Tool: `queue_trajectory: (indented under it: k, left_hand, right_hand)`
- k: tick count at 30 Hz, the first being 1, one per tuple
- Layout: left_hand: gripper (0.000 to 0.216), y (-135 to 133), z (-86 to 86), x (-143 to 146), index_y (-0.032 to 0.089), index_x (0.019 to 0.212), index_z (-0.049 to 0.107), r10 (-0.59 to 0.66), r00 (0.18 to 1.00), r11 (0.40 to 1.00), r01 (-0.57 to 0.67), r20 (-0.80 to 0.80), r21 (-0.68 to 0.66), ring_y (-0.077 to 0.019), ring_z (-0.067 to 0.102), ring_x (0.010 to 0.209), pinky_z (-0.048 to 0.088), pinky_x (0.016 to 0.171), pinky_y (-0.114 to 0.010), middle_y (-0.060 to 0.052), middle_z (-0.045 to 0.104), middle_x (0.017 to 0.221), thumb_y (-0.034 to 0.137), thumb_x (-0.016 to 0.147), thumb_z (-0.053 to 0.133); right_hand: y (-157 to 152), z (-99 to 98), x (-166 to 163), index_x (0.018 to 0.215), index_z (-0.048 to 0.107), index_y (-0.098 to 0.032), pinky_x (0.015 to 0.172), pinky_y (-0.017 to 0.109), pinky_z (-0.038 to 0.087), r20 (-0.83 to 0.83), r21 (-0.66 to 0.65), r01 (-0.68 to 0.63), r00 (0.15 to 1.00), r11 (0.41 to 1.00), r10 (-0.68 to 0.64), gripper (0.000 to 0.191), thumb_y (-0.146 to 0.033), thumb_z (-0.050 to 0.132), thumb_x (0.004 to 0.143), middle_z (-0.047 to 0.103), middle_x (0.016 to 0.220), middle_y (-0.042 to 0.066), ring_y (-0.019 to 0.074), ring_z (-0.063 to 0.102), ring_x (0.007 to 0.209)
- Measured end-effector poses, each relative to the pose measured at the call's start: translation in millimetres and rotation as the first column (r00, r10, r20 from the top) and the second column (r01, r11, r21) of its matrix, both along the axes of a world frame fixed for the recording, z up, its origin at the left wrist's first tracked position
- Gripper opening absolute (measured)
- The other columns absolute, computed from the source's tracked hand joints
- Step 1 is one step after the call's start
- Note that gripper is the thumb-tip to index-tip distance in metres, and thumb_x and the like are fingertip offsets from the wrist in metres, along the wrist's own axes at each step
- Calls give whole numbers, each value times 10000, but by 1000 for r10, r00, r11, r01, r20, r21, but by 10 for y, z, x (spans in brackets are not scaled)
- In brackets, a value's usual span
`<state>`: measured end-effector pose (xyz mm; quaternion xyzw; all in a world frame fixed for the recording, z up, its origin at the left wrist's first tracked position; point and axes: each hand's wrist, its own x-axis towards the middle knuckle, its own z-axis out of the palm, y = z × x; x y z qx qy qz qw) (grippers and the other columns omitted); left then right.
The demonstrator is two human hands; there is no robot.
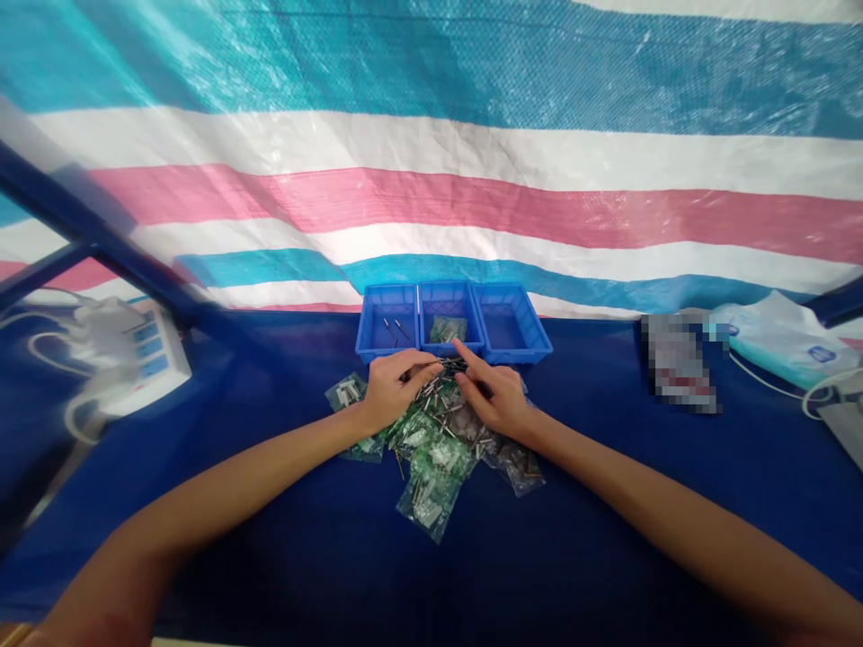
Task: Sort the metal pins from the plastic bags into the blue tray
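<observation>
A pile of small, thin metal rods (441, 406) and clear plastic bags lies on the blue tabletop between my hands. My left hand (391, 388) is at the pile's upper left, thumb and index finger drawn together at the tips. Whatever they pinch is too small to make out. On the right side of the pile rests my right hand (497, 400), its index finger stretched toward the middle bin and its thumb apart from it. Small parts fill a bag (428, 503) at the near edge and another bag (347, 393) beside my left wrist.
Behind the pile stand three joined blue bins: the left bin (368, 334) holds a few thin rods, the middle bin (426, 310) a small bag, and the right bin (512, 319). A power strip (152, 359) with cables sits far left; a tissue pack (786, 341) lies right.
</observation>
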<state>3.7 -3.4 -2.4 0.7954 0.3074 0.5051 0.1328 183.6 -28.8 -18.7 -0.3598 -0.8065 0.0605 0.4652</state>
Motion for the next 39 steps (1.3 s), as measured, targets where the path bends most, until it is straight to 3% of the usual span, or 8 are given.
queue_trajectory:
  k: [4,8,22,30,39]
  left_hand:
    - [153,-2,0,3,133,752,656,10,1000,1000,-9,21,-7,-77,536,458,419,476,-180,-2,635,563,265,813,607]
    - [152,0,-3,6,137,741,653,38,998,999,-36,41,-38,-76,535,451,415,477,-180,9,616,537,259,816,602]
    - [168,6,-23,-4,132,737,648,38,998,997,-34,54,-66,-78,550,460,423,486,-177,8,616,539,270,819,598]
    - [175,0,0,3,139,735,649,39,998,997,-35,54,-74,-82,555,451,428,480,-181,9,617,532,277,825,590]
    - [185,-1,12,4,145,735,645,-4,998,997,8,60,-71,-84,575,452,439,472,-176,9,634,530,284,835,576]
  right_hand:
    - [-23,20,20,1226,528,-120,408,184,326,-49,4,83,995,997,-83,357,-195,435,890,470,458,-67,55,368,356]
    - [-44,50,21,1152,594,-131,405,177,340,-85,50,137,987,989,-133,314,-185,444,882,420,409,-76,56,374,340]
    - [-28,47,17,1142,603,-130,420,179,360,-74,106,45,997,993,-37,311,-160,461,867,487,458,-57,55,393,370]
    - [-58,69,24,1118,627,-154,404,176,363,-97,45,138,986,989,-133,306,-184,450,871,420,400,-70,61,363,342]
    - [-41,61,21,1091,637,-138,403,175,360,-95,41,88,992,995,-84,295,-181,445,870,451,411,-62,60,375,346]
